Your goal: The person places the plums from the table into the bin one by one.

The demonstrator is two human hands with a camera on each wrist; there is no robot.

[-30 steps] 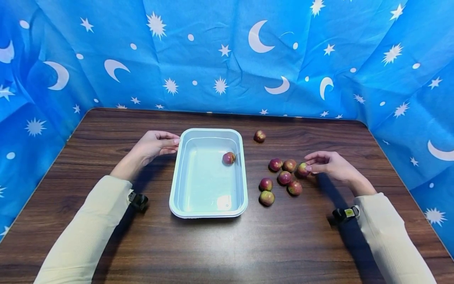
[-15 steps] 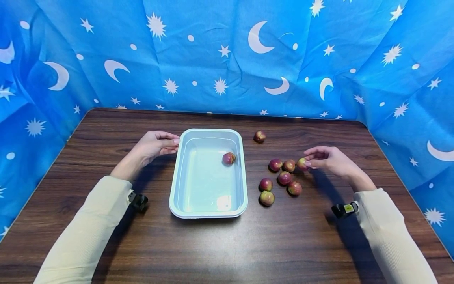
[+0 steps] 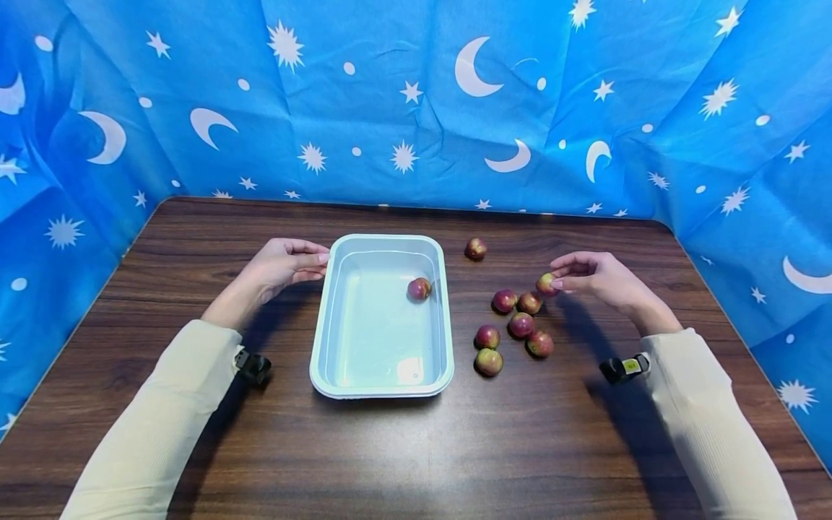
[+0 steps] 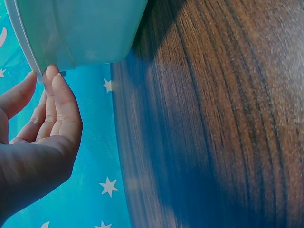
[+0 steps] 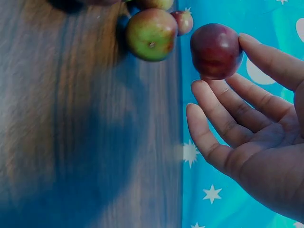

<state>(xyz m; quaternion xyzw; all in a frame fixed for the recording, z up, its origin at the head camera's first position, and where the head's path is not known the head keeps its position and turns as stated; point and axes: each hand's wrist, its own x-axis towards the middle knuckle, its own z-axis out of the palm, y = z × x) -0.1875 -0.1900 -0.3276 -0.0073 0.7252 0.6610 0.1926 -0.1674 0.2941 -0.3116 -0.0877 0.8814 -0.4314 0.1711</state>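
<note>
My left hand (image 3: 276, 263) pinches the left rim of a white plastic tray (image 3: 328, 339) between thumb and fingers; the left wrist view shows the fingertips at the tray's edge (image 4: 28, 47). Inside the tray, near its right wall, lies one red plum (image 3: 419, 289). To the right, my right hand (image 3: 601, 278) holds a red and yellow-green plum (image 3: 546, 284) by thumb and fingertips, raised off the table. In the right wrist view that held plum (image 5: 216, 51) shows its dark red side, with a greenish plum (image 5: 152, 35) on the table beside it.
Several plums (image 3: 521, 325) lie in a loose group right of the tray. A single plum (image 3: 476, 249) sits farther back. All stand on a dark wooden table (image 3: 390, 462), with a blue star-and-moon cloth (image 3: 416, 108) behind it and along its sides.
My right hand has lifted the plum away from the group, moving up and slightly left. My left hand and the tray have stayed in place.
</note>
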